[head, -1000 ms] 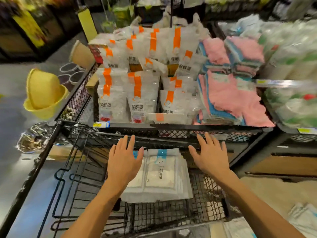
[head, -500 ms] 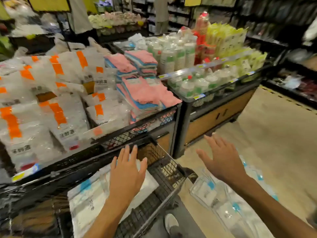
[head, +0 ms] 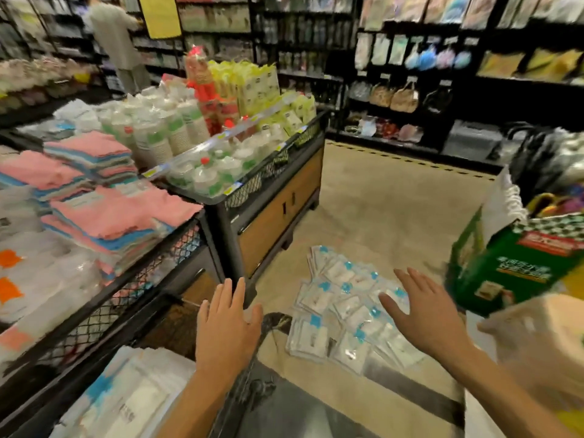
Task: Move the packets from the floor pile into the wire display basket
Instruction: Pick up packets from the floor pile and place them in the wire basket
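Pile of clear plastic packets with blue tabs (head: 350,308) lies spread on the beige floor (head: 379,197), just right of the black wire display basket (head: 151,314). Several white packets with blue labels (head: 126,399) lie stacked inside that basket. Left hand (head: 226,330) hovers above the basket's corner, fingers straight and close together, holding nothing. Right hand (head: 423,314) hovers over the floor pile, fingers spread apart, empty. Green printed carton (head: 518,263) stands at right

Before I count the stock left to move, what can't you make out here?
- Floor pile, head view: right hand covers its right side; the packets overlap.
- Packets in the basket: blurred, cut by the bottom edge, label unreadable.
- Wire display basket: only its rim shows.
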